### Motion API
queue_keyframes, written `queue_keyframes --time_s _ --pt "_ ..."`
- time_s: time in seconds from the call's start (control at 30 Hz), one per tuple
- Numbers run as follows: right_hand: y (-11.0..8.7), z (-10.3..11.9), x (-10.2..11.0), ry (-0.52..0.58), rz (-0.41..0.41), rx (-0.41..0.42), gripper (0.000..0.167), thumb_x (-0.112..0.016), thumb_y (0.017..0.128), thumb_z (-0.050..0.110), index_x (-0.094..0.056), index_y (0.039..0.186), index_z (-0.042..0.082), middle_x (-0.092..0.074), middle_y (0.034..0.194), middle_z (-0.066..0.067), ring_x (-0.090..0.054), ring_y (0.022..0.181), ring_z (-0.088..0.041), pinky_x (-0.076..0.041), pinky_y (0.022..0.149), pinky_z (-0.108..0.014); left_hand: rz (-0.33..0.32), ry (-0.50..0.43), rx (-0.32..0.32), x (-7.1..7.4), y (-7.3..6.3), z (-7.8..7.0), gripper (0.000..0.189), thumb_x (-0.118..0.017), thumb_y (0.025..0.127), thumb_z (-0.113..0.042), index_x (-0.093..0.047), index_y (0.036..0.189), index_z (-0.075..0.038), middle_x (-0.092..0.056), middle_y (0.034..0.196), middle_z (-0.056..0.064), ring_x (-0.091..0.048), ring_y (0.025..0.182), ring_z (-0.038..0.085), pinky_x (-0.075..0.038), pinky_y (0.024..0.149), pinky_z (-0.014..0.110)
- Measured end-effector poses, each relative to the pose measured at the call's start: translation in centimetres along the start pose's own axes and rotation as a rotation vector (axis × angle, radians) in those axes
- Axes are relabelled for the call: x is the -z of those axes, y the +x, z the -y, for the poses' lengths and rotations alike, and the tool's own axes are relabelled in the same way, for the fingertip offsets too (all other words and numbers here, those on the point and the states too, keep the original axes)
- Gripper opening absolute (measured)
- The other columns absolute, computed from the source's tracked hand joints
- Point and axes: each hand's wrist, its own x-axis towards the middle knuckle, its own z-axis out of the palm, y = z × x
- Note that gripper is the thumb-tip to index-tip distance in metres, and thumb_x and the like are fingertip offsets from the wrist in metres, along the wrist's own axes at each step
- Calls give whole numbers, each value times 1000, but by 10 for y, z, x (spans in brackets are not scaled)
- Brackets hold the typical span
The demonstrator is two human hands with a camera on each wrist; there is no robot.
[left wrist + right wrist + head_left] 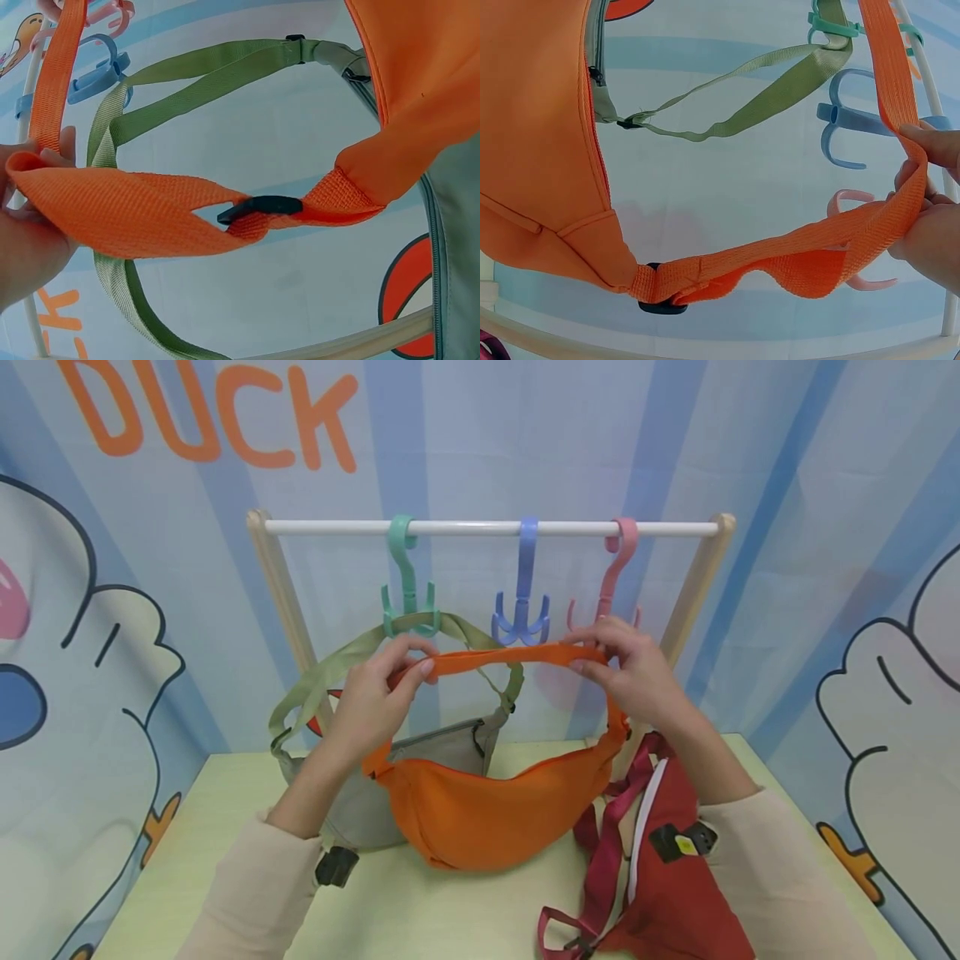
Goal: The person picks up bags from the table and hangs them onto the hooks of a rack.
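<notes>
An orange crossbody bag (502,818) hangs in the air by its orange strap (517,655), which both hands stretch level between them. My left hand (378,697) pinches the strap's left part between thumb and fingers, and my right hand (633,668) pinches its right part. In the left wrist view, a black buckle (262,208) joins the strap near the bag. Behind, a grey-green bag (360,810) hangs by its green strap (330,672) from the green hook (407,577). Just beyond the orange strap is the blue hook (525,585); the pink hook (617,560) is behind my right hand.
A white rod (465,528) on wooden posts (285,585) carries the hooks. At the right of the pale table (420,910) lies a red bag (682,877) with a dark red strap (611,852), partly under my right forearm. A printed curtain (480,435) stands behind.
</notes>
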Motion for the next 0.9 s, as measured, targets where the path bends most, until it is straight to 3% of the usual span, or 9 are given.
queue_keyframes --time_s 0.4,0.9 --pt "3 2 1 -14 -26 -43 24 -62 85 4 -65 109 5 -55 91 -8 -43 75 -22 -39 66 -33 -13 0 0 -3 7 -3 12 -51 95 -15 -56 103 -10 -63 79 2 -39 52 20 -33 56 30" --pt "6 7 2 4 -73 -47 24 -61 87 6 -64 110 5 -46 85 -8 -40 71 -22 -40 56 -25 -64 1 -9 -4 15 -6 12 -52 94 -12 -57 103 -8 -63 76 4 -35 49 19 -30 49 27"
